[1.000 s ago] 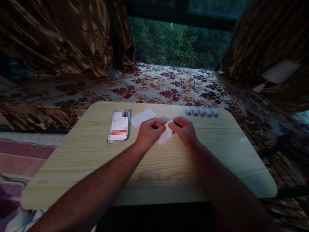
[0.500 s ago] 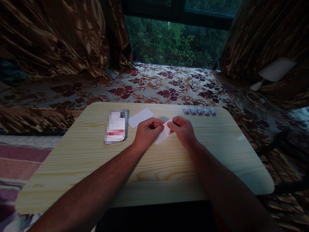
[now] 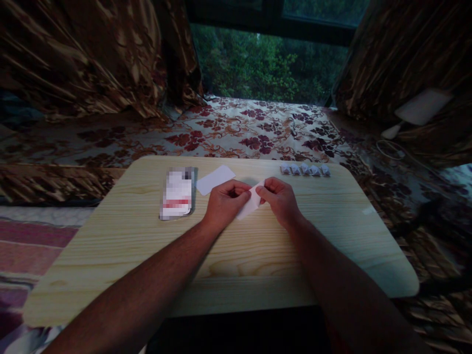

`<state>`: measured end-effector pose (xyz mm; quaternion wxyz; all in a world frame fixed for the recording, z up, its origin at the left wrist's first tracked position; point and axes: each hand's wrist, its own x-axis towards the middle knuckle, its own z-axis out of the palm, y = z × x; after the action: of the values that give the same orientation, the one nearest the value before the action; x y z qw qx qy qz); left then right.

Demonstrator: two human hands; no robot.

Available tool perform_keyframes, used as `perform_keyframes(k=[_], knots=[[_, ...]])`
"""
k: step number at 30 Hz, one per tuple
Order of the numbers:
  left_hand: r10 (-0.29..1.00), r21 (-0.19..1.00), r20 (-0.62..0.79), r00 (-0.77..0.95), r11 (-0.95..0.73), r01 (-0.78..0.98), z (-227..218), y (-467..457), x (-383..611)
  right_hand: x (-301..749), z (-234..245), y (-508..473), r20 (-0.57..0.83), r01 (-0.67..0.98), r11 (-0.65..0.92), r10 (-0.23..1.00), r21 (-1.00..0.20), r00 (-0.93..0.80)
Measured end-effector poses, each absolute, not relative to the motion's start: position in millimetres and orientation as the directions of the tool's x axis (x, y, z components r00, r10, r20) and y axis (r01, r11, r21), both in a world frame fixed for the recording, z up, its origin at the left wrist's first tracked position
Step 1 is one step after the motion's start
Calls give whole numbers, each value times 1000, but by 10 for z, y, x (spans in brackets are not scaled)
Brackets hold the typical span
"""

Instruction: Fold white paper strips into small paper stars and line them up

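My left hand point(image 3: 225, 202) and my right hand point(image 3: 280, 199) meet over the middle of a light wooden table point(image 3: 228, 255). Both pinch a small white paper slip point(image 3: 250, 205) that slants between their fingertips just above the tabletop. A second white paper slip point(image 3: 215, 179) lies flat on the table just left of my left hand. Further left rests a flat white packet with a red band point(image 3: 177, 192). A row of several small folded paper pieces point(image 3: 304, 169) sits near the table's far edge, beyond my right hand.
The table stands on a floral bedspread point(image 3: 250, 132). Patterned curtains point(image 3: 84, 54) hang at left and right of a window point(image 3: 265, 59) with greenery outside. A white charger and cable point(image 3: 400, 135) lie at the right. A striped cloth point(image 3: 29, 241) is at the left.
Since a second ago the view has shifted slightly, and both hands have stayed pinched on the paper slip. Nothing has visibly moved in the last half second.
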<state>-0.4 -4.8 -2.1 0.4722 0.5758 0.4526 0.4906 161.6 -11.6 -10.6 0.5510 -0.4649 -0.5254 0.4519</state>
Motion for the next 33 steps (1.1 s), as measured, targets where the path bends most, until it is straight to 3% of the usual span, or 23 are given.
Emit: perform_keyframes(k=[23,33], knots=[[991,998,63,114,-63,-8,-62,-15,-1,1615,-45,-138,170,21,169,977,-985,132],[992,997,61,108,-66,45,-42,-17,-10,1631,-47,-125,165,28,163,970,-986,181]])
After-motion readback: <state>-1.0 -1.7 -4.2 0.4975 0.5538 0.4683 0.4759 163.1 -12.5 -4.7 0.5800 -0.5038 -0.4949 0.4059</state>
